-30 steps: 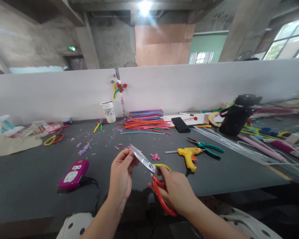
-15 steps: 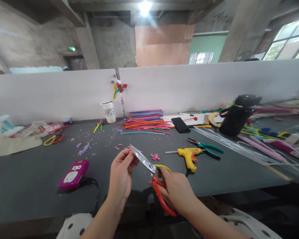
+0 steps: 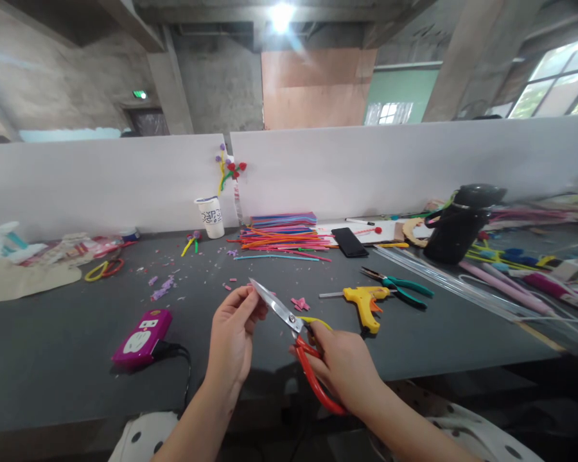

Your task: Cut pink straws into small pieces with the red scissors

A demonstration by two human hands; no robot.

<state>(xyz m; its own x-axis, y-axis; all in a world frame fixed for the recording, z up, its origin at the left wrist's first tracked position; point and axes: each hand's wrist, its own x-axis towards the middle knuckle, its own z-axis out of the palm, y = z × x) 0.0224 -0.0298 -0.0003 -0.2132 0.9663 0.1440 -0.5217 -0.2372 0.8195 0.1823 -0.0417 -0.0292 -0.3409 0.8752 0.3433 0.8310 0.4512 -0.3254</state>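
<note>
Red and yellow handles sit in the right hand [image 3: 349, 366], its fingers wrapped around the scissors [image 3: 275, 303] above the middle of the tabletop's [image 3: 67, 359] near edge. The blades point up and away to the left, lying nearly together. At their tip is the left hand [image 3: 232, 327], thumb and fingertips drawn into a narrow pinch against the blade; I cannot tell what small piece, if any, is between them.

Beyond the scissors lies a small heap of pink pieces [image 3: 299, 303]. Towards the right edge are a yellow glue gun [image 3: 363, 307] and, just behind it, green-handled pliers [image 3: 402, 287]. A magenta box [image 3: 144, 337] with a black cable lies near the left part of the near edge, purple scraps [image 3: 162, 289] behind it. Along the far edge stand a white patterned cup [image 3: 210, 218], a pile of coloured stems [image 3: 284, 235] beside it, then a dark phone [image 3: 349, 242] and, further right, a black jug [image 3: 455, 231].
</note>
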